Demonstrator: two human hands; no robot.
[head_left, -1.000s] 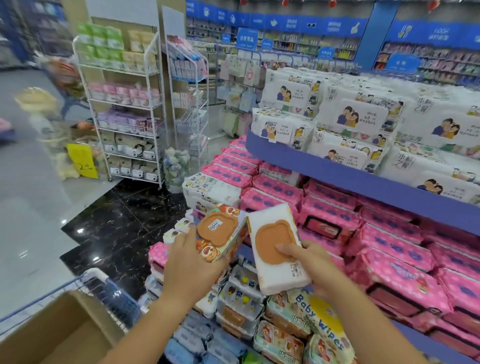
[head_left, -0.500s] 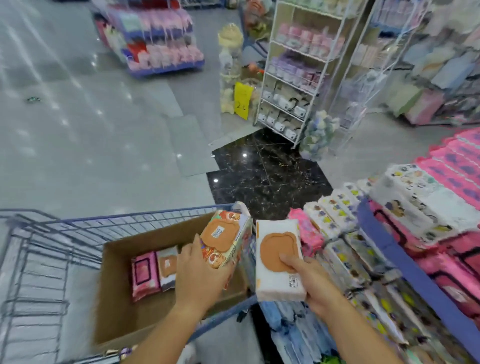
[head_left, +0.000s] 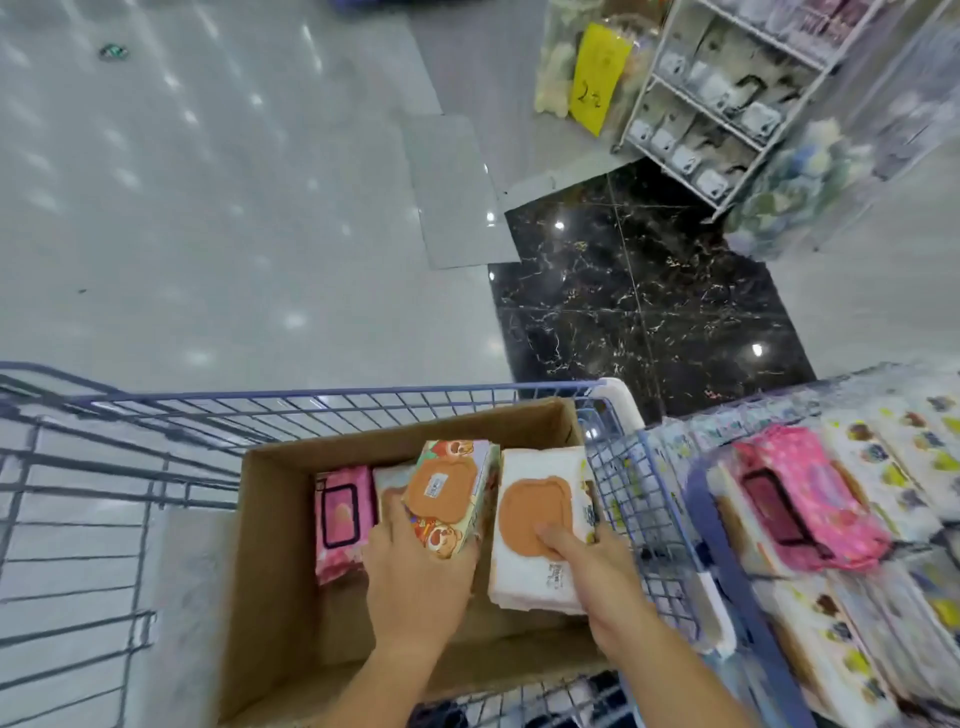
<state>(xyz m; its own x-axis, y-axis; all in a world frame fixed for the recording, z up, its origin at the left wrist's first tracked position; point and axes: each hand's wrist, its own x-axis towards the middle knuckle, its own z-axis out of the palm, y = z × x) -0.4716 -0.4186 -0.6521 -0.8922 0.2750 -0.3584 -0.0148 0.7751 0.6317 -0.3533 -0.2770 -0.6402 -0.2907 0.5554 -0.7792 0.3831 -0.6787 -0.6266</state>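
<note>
Gripping a cartoon-printed wipes pack (head_left: 451, 496) from below, the left hand (head_left: 415, 577) holds it tilted over the open cardboard box (head_left: 270, 519), its orange lid facing up. Just beside it, the right hand (head_left: 597, 566) grasps a white wipes pack (head_left: 535, 525), thumb pressed on the orange lid and fingers wrapped round the pack's right edge. Both packs sit side by side, nearly touching, above the box's right half. Inside the box, a pink wipes pack (head_left: 340, 519) lies flat against the left part, with another pale pack partly hidden under the left hand. The box rests in a blue wire shopping cart (head_left: 311, 410). To the right, a display shelf (head_left: 727, 545) carries more wipes, among them a pink pack (head_left: 810, 493). Farther off, a white wire rack (head_left: 727, 104) stands on the floor.
</note>
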